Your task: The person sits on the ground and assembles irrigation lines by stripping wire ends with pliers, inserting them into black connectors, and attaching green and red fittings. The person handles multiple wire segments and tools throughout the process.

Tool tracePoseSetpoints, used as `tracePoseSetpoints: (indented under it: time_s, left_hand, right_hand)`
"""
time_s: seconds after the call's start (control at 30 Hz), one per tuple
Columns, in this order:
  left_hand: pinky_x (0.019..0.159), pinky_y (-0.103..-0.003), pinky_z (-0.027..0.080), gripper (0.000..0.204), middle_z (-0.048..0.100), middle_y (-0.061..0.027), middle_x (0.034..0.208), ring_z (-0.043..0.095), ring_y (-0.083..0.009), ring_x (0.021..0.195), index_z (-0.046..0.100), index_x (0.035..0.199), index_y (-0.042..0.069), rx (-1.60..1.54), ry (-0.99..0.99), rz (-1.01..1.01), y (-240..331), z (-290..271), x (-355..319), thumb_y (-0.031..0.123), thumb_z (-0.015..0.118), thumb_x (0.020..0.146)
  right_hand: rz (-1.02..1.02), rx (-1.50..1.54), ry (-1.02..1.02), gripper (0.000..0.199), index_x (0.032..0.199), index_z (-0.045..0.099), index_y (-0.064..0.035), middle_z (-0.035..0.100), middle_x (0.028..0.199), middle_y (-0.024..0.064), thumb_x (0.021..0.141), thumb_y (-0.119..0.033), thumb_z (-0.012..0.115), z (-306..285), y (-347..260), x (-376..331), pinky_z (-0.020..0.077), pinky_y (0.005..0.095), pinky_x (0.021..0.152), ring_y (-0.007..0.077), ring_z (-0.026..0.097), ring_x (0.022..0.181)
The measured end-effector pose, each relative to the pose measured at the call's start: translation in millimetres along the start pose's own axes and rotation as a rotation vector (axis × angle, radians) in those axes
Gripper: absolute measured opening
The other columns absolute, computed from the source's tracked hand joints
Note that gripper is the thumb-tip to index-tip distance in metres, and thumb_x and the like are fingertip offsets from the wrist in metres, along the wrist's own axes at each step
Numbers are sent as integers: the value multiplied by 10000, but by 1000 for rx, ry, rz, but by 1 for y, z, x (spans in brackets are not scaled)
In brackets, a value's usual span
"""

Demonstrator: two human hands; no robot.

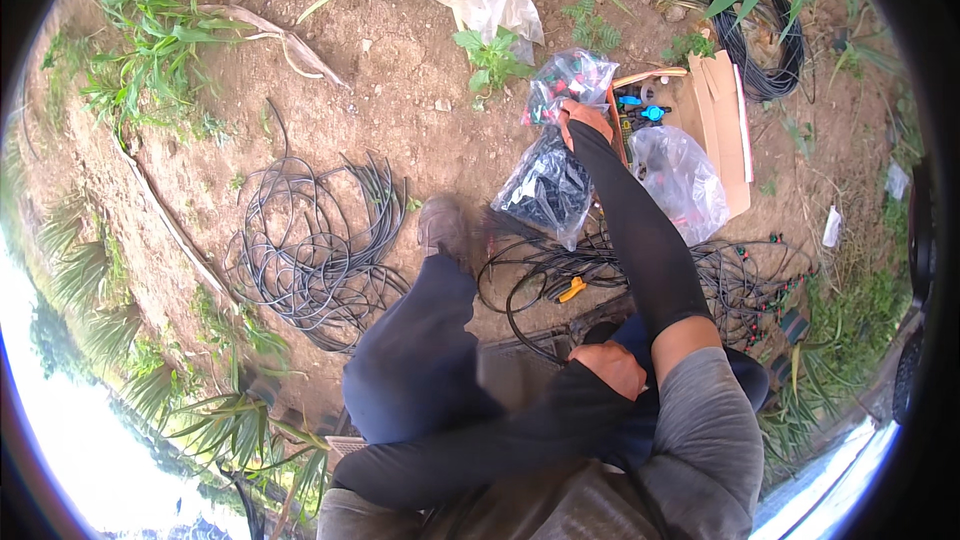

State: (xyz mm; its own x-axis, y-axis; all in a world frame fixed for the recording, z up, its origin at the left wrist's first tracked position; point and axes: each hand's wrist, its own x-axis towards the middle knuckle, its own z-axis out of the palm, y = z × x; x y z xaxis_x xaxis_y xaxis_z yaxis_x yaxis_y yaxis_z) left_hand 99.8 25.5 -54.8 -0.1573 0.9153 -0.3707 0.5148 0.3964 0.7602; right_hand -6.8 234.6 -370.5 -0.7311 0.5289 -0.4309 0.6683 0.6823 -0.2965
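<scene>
Reaching into a bag of fittings on the ground

My right hand (pixel 583 120) stretches out and pinches the clear bag of small parts (pixel 570 80) lying on the bare soil beside the open cardboard box (pixel 722 130). My left hand (pixel 612 365) rests on my knee, fingers curled loosely. Coiled black tubing (pixel 305 255) lies well apart, leftward.

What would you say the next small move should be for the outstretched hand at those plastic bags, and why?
Probably close the right hand on the clear bag of small parts and lift it off the ground. The fingers already rest on its edge, the bag lies loose on the soil beside the cardboard box, and the left hand is resting on the knee, so it is not helping.
</scene>
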Motion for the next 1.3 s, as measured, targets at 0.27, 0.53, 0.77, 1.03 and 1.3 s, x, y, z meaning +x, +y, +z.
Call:
tracePoseSetpoints:
  time_s: [0.27,0.53,0.77,1.03,1.3]
  left_hand:
    - [519,-358,500,114,630,-62,671,653,-198,677,684,695,97,16,3,-44,7,-14,0,161,601,740]
    - [544,-354,506,104,633,-68,680,656,-207,702,678,712,86,29,-68,-22,7,-17,2,150,600,736]
    - [559,-350,509,105,634,-76,692,655,-215,714,672,729,72,22,-112,37,1,-19,3,148,599,734]
    - [576,-346,513,112,636,-85,705,655,-225,728,665,748,57,0,-143,76,1,-22,2,145,597,731]
    - [593,-341,517,125,638,-95,718,655,-235,742,659,768,41,-6,-164,106,-1,-25,3,141,596,728]
  right_hand:
    - [134,126,224,169,931,653,-196,675,868,135,824,-326,631,8,-3,-14,500,459,701,354,647,833]
    - [87,-3,266,221,1036,610,-223,662,827,136,830,-300,616,12,16,-24,496,470,673,357,640,769]
    - [-36,-77,140,347,1169,549,-205,659,844,142,836,-277,614,1,14,-15,492,470,681,350,642,810]
    - [-9,-138,134,311,1163,533,-216,655,815,134,860,-270,581,14,7,-1,487,481,654,348,649,787]
    - [-33,14,226,299,1081,538,-155,650,812,157,814,-263,615,10,8,-12,489,485,669,378,636,762]
